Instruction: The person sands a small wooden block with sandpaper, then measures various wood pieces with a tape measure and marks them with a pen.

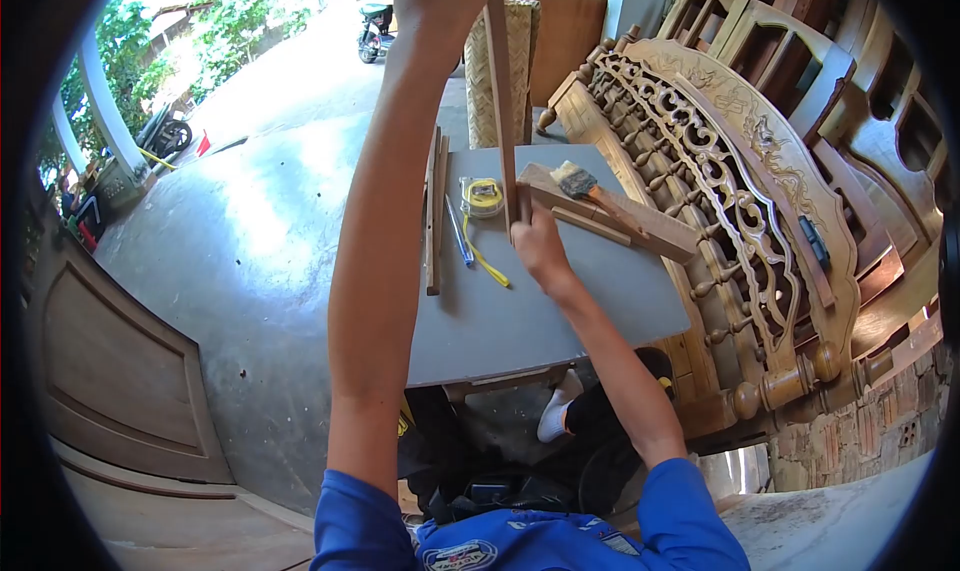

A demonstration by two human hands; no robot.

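My right hand (pixel 541 246) is closed around the lower part of a thin wooden strip (pixel 502 101), which rises nearly upright above the table. At the top edge, my left hand (pixel 445 1) meets the strip's upper part; its fingers are hidden or cut off by the frame. Left of the strip, a yellow tape measure (pixel 482 198) lies with some yellow tape pulled out, beside a blue pen (pixel 460 233). A brush (pixel 590 191) with a wooden handle rests on a wooden block (pixel 640 229), close to my right hand. Narrow wooden pieces (pixel 436 216) lie further left.
The grey table (pixel 540 321) stands before me. Carved wooden furniture panels (pixel 740 171) lean along the right side, with a blue-green object (pixel 814 241) on one. A woven panel (pixel 515 71) stands behind the table. Wooden panels (pixel 120 361) lie at left. A motorbike (pixel 376 33) is parked outside.
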